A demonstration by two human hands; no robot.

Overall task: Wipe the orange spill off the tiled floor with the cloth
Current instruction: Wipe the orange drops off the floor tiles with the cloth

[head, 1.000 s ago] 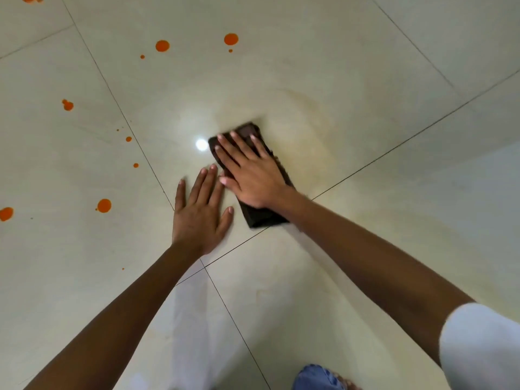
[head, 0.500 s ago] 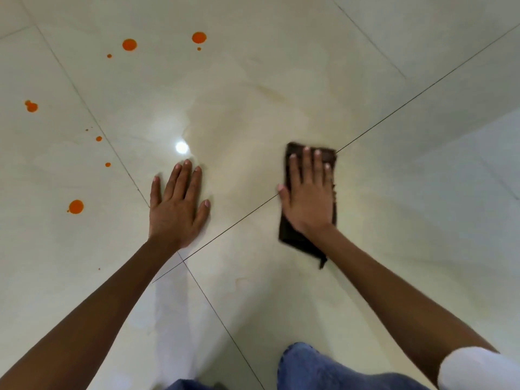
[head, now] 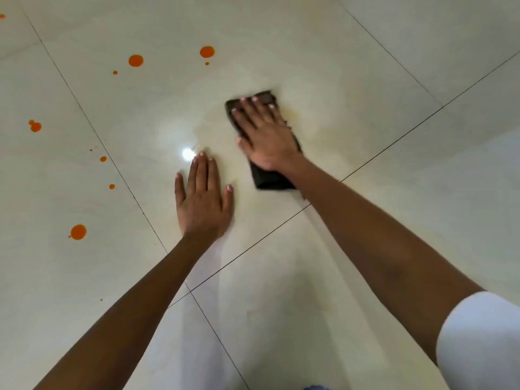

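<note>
Dark brown cloth (head: pixel 270 180) is lying folded flat on the tiled floor (head: pixel 365 80), just above the middle of the frame. My right hand (head: pixel 266 136) is pressing down on it with fingers straight and spread, not curling round it. I am judging the cloth soft, light and limp, so it is better to be bearing down with the whole palm than pinching an edge, which would let it bunch up. On this glossy tile it is probably sliding easily.

My left hand (head: pixel 201 201) is resting flat on the tile to the lower left of the cloth, not touching it, fingers straight and holding nothing.

A faint yellowish film (head: pixel 309 114) is showing around the cloth. The orange drops (head: pixel 136 60) are sitting along the upper left and left of the frame, well apart from it. I am seeing no bucket or other container.
</note>
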